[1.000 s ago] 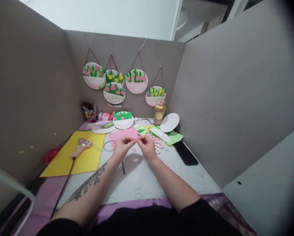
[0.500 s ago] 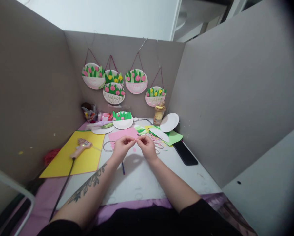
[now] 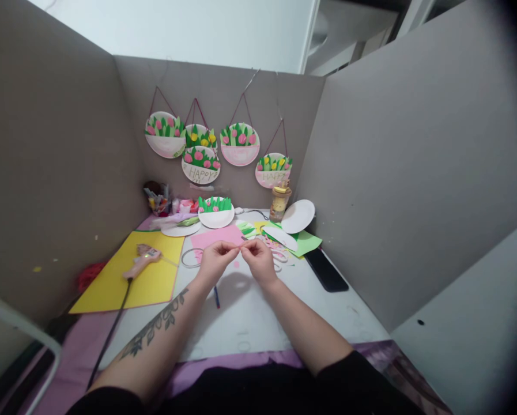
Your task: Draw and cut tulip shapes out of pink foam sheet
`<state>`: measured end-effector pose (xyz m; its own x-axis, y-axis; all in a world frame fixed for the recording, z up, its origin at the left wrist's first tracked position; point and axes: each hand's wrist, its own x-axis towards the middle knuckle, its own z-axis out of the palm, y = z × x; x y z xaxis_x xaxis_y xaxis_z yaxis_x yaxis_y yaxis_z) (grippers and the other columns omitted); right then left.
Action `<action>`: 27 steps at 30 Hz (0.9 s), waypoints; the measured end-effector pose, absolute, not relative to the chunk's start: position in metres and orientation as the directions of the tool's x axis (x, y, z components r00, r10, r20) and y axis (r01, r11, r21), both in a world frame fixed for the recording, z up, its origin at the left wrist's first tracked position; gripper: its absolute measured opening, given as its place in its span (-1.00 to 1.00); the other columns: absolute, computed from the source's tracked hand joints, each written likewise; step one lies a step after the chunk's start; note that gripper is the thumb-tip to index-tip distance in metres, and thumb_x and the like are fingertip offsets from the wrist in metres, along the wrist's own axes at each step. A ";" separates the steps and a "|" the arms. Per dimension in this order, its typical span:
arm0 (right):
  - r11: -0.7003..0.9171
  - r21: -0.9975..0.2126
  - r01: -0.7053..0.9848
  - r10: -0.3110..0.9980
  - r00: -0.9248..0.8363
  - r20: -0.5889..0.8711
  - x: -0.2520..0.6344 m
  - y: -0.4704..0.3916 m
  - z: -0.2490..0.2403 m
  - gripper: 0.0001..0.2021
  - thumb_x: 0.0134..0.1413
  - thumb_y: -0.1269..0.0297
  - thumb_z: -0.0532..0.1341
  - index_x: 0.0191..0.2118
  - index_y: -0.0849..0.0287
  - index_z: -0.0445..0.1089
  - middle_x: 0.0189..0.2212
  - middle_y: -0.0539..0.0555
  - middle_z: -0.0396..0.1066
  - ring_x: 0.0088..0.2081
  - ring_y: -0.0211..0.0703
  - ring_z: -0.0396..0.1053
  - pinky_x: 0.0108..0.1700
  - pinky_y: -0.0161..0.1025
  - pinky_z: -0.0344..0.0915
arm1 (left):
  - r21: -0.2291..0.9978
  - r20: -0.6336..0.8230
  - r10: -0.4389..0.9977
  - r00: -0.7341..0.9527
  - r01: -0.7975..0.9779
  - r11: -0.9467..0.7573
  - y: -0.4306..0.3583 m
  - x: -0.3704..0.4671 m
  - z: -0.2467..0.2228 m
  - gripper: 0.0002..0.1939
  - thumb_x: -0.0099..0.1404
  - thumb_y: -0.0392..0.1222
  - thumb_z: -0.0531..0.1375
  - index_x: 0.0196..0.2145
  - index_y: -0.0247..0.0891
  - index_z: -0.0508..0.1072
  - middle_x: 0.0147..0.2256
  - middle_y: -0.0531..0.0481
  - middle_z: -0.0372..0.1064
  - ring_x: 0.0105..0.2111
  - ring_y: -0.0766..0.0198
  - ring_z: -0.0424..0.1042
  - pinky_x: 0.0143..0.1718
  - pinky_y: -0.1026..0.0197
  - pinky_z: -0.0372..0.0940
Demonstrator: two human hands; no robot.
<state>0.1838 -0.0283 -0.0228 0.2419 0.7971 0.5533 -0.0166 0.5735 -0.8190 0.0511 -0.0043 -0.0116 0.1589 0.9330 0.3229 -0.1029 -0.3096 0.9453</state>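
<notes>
My left hand [image 3: 217, 264] and my right hand [image 3: 258, 260] meet above the middle of the table, thumbs and forefingers pinched together. Between the fingertips shows a bit of a small pink paper piece [image 3: 240, 247], mostly hidden by the fingers. Behind the hands lies a sheet of pink paper [image 3: 217, 233]. Scissors with white handles [image 3: 279, 255] rest partly hidden beside my right hand. A grey ring-shaped handle [image 3: 189, 257] is by my left hand. Below the hands are a pink paper scrap [image 3: 236, 264] and a blue pen [image 3: 217, 297].
A glue gun [image 3: 143, 262] lies on yellow paper [image 3: 163, 282] at left, its cord running forward. At right are a black phone [image 3: 325, 271], green paper [image 3: 308, 242] and a paper plate [image 3: 299, 216]. Behind stand a drink cup [image 3: 279, 204] and a tulip plate [image 3: 216, 218]; decorated plates [image 3: 240, 153] hang above.
Both hands stay in nearly the same place, still pinching together. The finger positions differ only slightly, and the view has shifted very little.
</notes>
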 end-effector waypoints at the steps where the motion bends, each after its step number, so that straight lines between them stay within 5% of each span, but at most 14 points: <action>1: 0.574 -0.819 -0.018 0.797 0.244 0.553 0.183 -0.029 -0.022 -0.94 -0.09 0.36 0.23 -0.48 0.15 0.32 -0.46 0.02 0.41 -0.37 -0.18 0.36 -0.28 -0.21 0.29 | 0.944 0.325 0.932 0.158 -0.113 -0.310 -0.004 0.051 -0.012 -0.78 -0.05 -0.13 0.36 -0.48 -0.32 0.48 -0.46 -0.03 0.47 -0.45 0.29 0.41 -0.38 0.27 0.30; 16: 0.538 -0.842 0.043 0.805 0.269 0.528 0.180 -0.028 -0.021 -0.85 -0.11 0.26 0.22 -0.49 0.13 0.21 -0.48 0.01 0.33 -0.39 -0.20 0.31 -0.30 -0.22 0.29 | 0.924 0.379 0.917 0.125 -0.099 -0.369 -0.005 0.056 -0.014 -0.78 -0.01 -0.14 0.32 -0.53 -0.29 0.35 -0.47 0.01 0.41 -0.45 0.31 0.39 -0.37 0.24 0.29; 27: 0.527 -0.850 0.007 0.815 0.279 0.508 0.204 -0.009 -0.028 -0.77 -0.10 0.28 0.24 -0.37 0.13 0.13 -0.50 -0.09 0.22 -0.45 -0.29 0.22 -0.36 -0.31 0.20 | 0.929 0.305 0.950 0.072 -0.243 -0.279 0.000 0.054 -0.009 -0.55 -0.04 -0.18 0.32 -0.42 -0.19 0.04 -0.50 0.12 0.38 -0.39 0.26 0.47 -0.35 0.27 0.25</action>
